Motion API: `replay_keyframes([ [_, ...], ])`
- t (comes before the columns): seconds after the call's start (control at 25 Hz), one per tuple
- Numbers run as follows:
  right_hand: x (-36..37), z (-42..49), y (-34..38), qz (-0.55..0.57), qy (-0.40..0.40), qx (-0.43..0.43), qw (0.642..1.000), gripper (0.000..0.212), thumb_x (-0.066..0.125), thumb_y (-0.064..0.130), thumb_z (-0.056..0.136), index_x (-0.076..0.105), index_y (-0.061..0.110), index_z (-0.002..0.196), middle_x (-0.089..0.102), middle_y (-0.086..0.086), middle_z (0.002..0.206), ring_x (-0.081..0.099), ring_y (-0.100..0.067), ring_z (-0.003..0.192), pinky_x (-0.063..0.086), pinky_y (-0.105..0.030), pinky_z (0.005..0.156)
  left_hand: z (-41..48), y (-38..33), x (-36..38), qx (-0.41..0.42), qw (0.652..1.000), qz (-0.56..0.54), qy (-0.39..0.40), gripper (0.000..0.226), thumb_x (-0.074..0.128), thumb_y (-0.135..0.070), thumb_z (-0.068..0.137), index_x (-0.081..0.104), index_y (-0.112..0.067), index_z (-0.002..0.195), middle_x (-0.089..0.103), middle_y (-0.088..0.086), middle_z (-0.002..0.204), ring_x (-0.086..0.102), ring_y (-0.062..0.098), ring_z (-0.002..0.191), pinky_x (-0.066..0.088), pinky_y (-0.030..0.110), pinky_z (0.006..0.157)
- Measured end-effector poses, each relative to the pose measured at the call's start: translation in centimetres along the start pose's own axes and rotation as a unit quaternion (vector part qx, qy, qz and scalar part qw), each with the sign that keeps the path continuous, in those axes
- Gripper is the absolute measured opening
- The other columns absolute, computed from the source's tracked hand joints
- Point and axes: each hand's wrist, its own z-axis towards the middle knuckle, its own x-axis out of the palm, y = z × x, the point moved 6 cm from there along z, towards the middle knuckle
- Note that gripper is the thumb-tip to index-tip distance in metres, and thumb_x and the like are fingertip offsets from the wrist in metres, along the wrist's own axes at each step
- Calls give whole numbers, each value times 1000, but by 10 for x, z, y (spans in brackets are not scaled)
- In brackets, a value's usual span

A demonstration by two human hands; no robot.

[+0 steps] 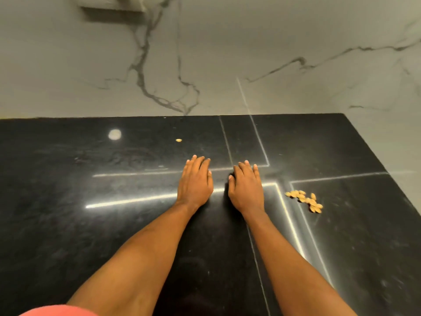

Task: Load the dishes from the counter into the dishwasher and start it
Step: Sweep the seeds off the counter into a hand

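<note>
Midway across the counter (68, 224), the left hand (194, 181) and right hand (247, 188) are lying flat, fingers relaxed, holding nothing. Pale seeds (305, 200) are sitting toward the right edge. No dishes or dishwasher are showing; looking around for them first seems wisest.

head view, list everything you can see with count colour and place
counter: one, polished black stone with thin seams, fills the lower part of the view
wall: one, pale grey marble with dark veins, behind the counter
wall fixture: one, pale, top left edge, mostly cut off
light spot: one, white round reflection, far left part of the counter
single small piece: one, tan, on the counter beyond the hands
heap of small pieces: one cluster, tan, too bunched to count, on the counter right of the hands
pink cloth: one, bottom left corner
left hand: one, flat on the counter, holding nothing
right hand: one, flat on the counter beside the left, holding nothing
</note>
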Motion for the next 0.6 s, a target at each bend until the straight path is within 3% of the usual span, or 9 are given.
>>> replay_keyframes([
  [0.28, 19, 49, 84, -13, 41, -63, 997, 45, 36, 20, 101, 40, 4, 143, 36, -11, 152, 20, -25, 147, 6, -38, 122, 21, 65, -38, -44, 997, 56, 1, 49, 37, -19, 103, 34, -5, 150, 34, 12, 157, 22, 25, 149, 10, 36, 123],
  [0.6, 37, 61, 92, -27, 65, -51, 996, 43, 35, 17, 101, 40, 4, 142, 36, -12, 152, 20, -26, 147, 5, -39, 122, 55, 76, -35, -28, 996, 73, 47, 52, 33, -19, 105, 24, -4, 153, 28, 12, 159, 19, 25, 150, 10, 35, 123],
])
